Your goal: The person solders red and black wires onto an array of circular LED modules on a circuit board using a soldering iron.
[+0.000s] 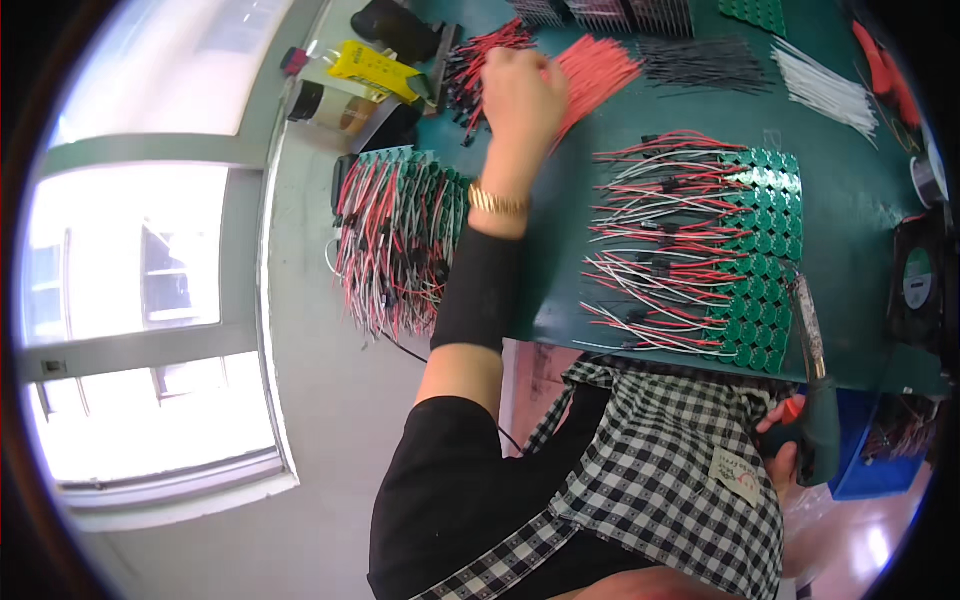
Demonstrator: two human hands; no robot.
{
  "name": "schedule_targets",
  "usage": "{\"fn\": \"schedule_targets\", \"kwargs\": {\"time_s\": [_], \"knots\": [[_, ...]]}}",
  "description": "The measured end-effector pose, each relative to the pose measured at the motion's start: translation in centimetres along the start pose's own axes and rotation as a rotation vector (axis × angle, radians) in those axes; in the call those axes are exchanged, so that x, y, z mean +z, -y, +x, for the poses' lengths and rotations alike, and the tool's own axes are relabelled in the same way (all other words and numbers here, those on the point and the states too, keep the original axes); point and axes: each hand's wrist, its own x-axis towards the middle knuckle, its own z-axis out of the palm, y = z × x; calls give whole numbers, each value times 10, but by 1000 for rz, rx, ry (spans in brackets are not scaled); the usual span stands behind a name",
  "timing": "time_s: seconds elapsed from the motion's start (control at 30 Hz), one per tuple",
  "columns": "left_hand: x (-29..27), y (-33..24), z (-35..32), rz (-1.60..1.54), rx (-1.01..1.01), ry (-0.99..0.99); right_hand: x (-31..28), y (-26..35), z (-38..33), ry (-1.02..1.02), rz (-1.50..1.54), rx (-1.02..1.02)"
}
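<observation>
Though small, a lettered label (735,475) beside the right hand (783,464).

wire bundle (597,78): red | circuit boards (762,240): green | soldering gun (822,425): dark green | apron (655,430): black-white check | bracelet (497,201): gold

One head-worn fisheye looks down from above and behind the left hand (525,97). Nearby, the table (850,190) spreads beneath that hand.
</observation>
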Motion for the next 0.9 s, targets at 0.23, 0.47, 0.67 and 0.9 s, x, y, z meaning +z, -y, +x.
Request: {"fn": "schedule_targets", "kwargs": {"time_s": [0.23,0.47,0.67,0.9], "knots": [[38,68,40,311,-401,212,-2,-5,1,49,-19,51],[35,64,43,122,-340,78,3,-2,-1,-17,-15,45],[44,70,34,325,-270,256,5,-2,2,-28,-34,59],[30,59,45,-61,-318,-88,3,-10,-3,-71,-22,37]]}}
